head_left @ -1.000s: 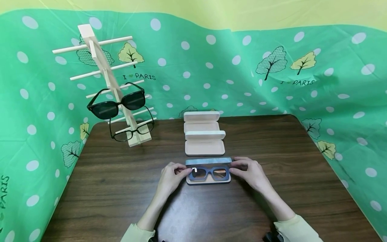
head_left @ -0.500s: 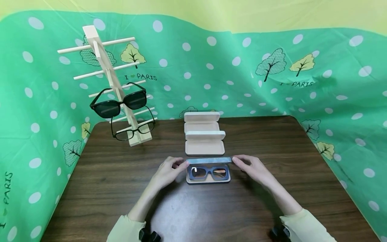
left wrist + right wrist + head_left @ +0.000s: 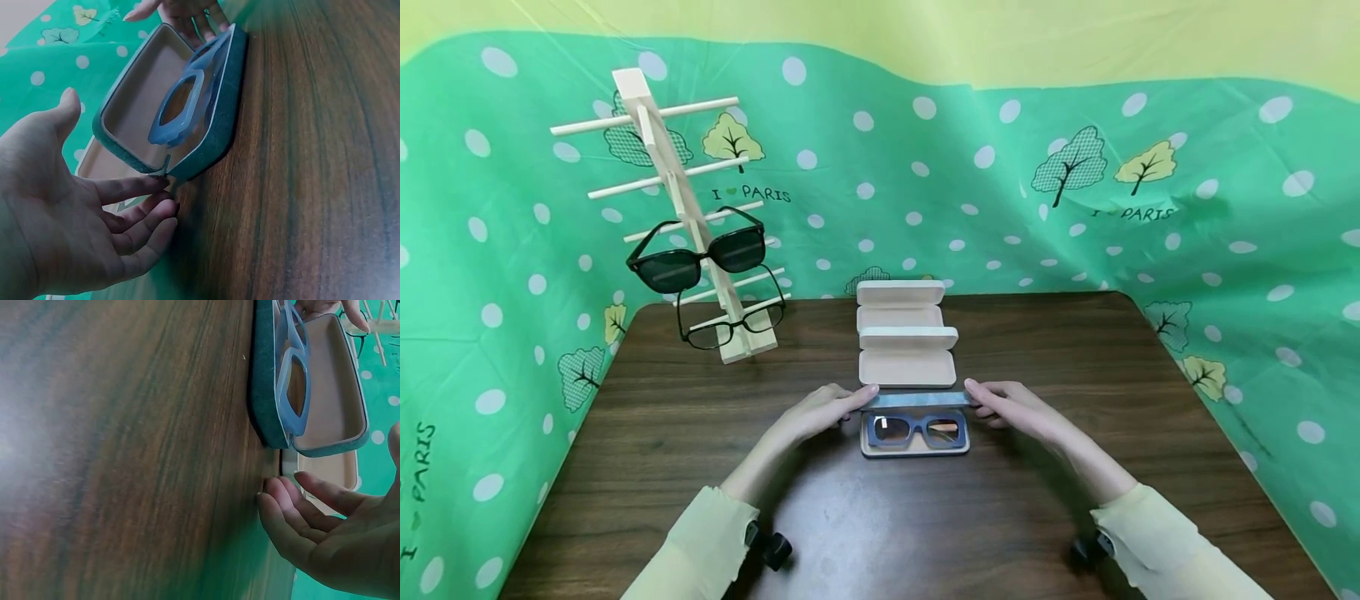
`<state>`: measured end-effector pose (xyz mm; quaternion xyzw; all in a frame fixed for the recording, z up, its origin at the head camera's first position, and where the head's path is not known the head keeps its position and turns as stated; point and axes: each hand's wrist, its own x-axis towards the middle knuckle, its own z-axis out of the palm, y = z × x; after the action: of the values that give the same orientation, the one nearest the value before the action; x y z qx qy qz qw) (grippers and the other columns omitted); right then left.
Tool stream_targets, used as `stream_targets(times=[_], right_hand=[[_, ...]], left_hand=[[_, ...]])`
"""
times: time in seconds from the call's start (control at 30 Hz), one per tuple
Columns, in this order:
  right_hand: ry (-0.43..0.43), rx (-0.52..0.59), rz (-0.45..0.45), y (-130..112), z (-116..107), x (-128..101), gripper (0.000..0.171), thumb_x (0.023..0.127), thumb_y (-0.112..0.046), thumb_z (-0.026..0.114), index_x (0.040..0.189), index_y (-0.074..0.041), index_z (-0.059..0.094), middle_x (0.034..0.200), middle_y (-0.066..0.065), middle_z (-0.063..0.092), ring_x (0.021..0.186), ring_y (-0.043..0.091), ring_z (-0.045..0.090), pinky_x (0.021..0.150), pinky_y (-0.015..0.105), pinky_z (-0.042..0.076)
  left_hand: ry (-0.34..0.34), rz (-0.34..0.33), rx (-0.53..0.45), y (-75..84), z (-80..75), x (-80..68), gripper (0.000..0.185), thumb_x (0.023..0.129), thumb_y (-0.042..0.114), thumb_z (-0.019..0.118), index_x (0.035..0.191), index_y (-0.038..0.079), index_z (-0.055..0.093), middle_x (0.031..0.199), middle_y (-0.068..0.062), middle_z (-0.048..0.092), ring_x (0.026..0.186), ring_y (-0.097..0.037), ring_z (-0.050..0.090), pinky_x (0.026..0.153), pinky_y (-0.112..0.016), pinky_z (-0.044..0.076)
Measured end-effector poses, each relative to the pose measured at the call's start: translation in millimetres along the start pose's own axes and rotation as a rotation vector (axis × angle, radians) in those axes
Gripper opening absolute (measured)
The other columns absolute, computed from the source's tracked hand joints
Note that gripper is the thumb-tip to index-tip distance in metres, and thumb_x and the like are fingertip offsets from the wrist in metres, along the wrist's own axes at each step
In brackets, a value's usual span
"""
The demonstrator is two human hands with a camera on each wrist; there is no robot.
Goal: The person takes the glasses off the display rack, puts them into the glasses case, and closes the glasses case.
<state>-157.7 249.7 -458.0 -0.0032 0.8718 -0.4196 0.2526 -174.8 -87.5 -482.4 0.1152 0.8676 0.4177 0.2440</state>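
Your left hand (image 3: 823, 408), loosely extended, touching the blue case (image 3: 917, 401), your right hand (image 3: 1015, 406), loosely bent, at the opposite end, neither gripping anything, blue-framed glasses (image 3: 917, 426) inside

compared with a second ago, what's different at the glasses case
The left hand and right hand moved forward, from the sides of the blue-framed glasses to the ends of the raised lid. The blue-framed glasses stayed in the open glasses case; the black sunglasses stayed on the rack.
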Motion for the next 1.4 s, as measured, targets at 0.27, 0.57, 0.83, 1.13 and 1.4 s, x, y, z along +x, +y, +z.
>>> stream_targets(times=[0.27, 0.57, 0.83, 1.13, 1.4], right_hand=[[-0.071, 0.001, 0.003, -3.2, 6.5, 11.1, 0.073, 0.102, -0.060, 0.051, 0.138, 0.002, 0.059, 0.131, 0.020, 0.067, 0.112, 0.026, 0.066, 0.093, 0.041, 0.060], [-0.057, 0.003, 0.006, -5.5, 10.2, 12.6, 0.068, 0.100, -0.057, 0.057, 0.133, 0.001, 0.064, 0.123, 0.016, 0.068, 0.104, 0.022, 0.065, 0.091, 0.039, 0.060], [-0.047, -0.023, 0.023, -4.0, 11.2, 12.9, 0.066, 0.095, -0.058, 0.064, 0.126, 0.000, 0.069, 0.118, 0.012, 0.069, 0.103, 0.020, 0.063, 0.091, 0.039, 0.060], [-0.045, -0.028, 0.008, -0.6, 11.8, 11.1, 0.063, 0.093, -0.057, 0.068, 0.122, -0.002, 0.070, 0.116, 0.009, 0.070, 0.103, 0.017, 0.063, 0.090, 0.039, 0.060], [0.000, -0.066, 0.017, 1.8, 13.1, 9.6, 0.075, 0.087, -0.062, 0.073, 0.129, 0.000, 0.066, 0.125, 0.015, 0.067, 0.100, 0.021, 0.066, 0.086, 0.036, 0.056]], left_hand=[[-0.023, -0.031, 0.042, 6.2, 1.4, 6.1, 0.063, 0.092, 0.074, 0.053, 0.078, 0.016, 0.072, 0.074, 0.004, 0.056, 0.073, -0.010, 0.050, 0.066, -0.027, 0.038], [0.026, -0.052, 0.027, 7.5, 5.7, 6.5, 0.059, 0.086, 0.076, 0.061, 0.092, 0.022, 0.082, 0.090, 0.008, 0.072, 0.087, -0.009, 0.059, 0.077, -0.029, 0.047], [0.032, -0.033, 0.011, 4.5, 6.8, 3.7, 0.053, 0.085, 0.074, 0.063, 0.088, 0.025, 0.082, 0.086, 0.009, 0.071, 0.081, -0.009, 0.054, 0.071, -0.027, 0.042], [0.066, 0.026, 0.010, -2.1, 12.5, 4.9, 0.055, 0.082, 0.080, 0.063, 0.078, 0.027, 0.077, 0.069, 0.013, 0.056, 0.068, -0.008, 0.044, 0.061, -0.026, 0.035], [0.128, -0.033, 0.032, -0.7, 16.9, -0.2, 0.059, 0.082, 0.073, 0.069, 0.084, 0.014, 0.072, 0.085, 0.005, 0.057, 0.081, -0.010, 0.051, 0.070, -0.028, 0.042]])
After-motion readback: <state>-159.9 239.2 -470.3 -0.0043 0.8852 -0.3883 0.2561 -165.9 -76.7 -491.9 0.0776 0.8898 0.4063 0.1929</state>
